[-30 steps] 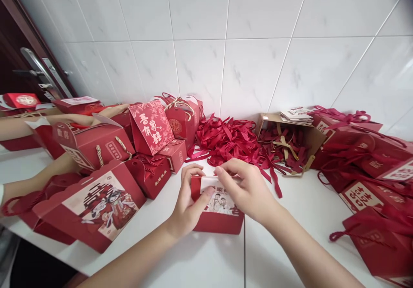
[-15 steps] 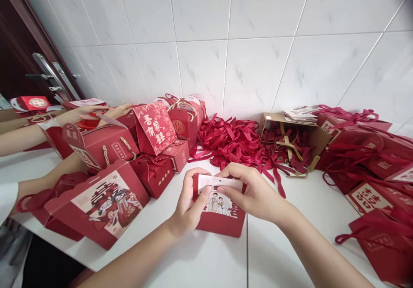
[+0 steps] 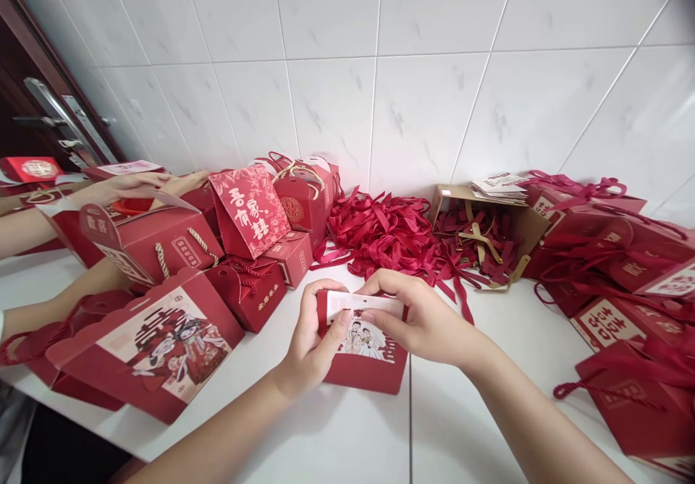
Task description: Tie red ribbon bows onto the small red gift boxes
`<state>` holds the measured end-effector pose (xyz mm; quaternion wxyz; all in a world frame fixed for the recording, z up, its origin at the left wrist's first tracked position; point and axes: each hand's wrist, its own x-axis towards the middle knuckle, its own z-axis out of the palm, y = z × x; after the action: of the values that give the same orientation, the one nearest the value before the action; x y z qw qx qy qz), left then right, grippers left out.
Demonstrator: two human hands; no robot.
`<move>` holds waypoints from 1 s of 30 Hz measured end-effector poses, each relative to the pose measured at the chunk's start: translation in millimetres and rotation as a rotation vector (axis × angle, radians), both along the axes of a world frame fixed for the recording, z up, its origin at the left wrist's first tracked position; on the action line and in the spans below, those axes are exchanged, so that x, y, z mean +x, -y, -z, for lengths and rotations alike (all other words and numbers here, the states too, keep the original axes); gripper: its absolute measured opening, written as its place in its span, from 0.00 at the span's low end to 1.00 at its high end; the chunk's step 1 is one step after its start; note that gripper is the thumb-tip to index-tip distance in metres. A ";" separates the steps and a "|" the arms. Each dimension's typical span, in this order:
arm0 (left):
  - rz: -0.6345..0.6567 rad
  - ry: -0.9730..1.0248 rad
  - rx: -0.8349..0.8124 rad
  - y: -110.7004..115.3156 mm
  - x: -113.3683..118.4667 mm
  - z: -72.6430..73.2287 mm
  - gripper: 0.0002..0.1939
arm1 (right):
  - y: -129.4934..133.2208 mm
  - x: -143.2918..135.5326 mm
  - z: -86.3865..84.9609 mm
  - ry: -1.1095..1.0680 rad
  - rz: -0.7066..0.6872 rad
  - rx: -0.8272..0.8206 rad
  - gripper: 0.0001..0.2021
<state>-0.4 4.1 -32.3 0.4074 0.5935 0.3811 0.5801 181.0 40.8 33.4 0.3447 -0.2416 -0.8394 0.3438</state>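
The box [image 3: 365,377] was held between both hands above the near middle of the table [image 3: 347,440], printed face showing; whether its base met the surface could not be determined. The left hand [image 3: 312,350] was clamped on the left edge, thumb over the face; the right hand [image 3: 423,321] gripped the upper right, thumb in front, fingers partly hidden behind. Principal risk, as judged: a crease or dent in the face, caused by both thumbs bearing on apparently thin card. Unequal force could have skewed or torn the pale strip [image 3: 337,302]. A stray ribbon [image 3: 465,302] lay near the right hand, a possible snag.
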 end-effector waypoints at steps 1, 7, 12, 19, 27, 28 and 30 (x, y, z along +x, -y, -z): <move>-0.010 -0.007 -0.004 0.2 0.3 -0.5 0.14 | 0.0 0.1 -0.2 0.000 0.000 -0.001 0.06; -0.051 -0.001 -0.010 0.9 0.3 -7.5 0.12 | 0.5 1.3 -2.7 0.012 0.022 0.000 0.04; -0.160 -0.094 -0.045 -4.4 -8.8 -9.7 0.12 | 3.8 -1.6 -2.8 -0.003 0.022 -0.085 0.04; -0.182 -0.147 -0.014 -6.8 -9.6 -12.9 0.08 | -7.4 8.4 -8.6 -0.020 -0.046 -0.080 0.08; -0.262 -0.051 -0.075 -1.8 1.1 -21.5 0.12 | -84.5 119.4 16.4 0.238 1.044 -0.082 0.11; -0.267 -0.046 -0.084 -1.9 1.6 -21.7 0.12 | -90.7 133.5 25.1 0.274 1.106 -0.106 0.11; -0.260 -0.037 -0.094 -2.0 1.8 -21.7 0.13 | -98.8 154.6 44.2 0.334 1.183 -0.148 0.13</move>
<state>1.4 6.1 -10.6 0.3491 0.5299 0.4891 0.5984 335.6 139.6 -10.8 0.3231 -0.7400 -0.5798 0.1091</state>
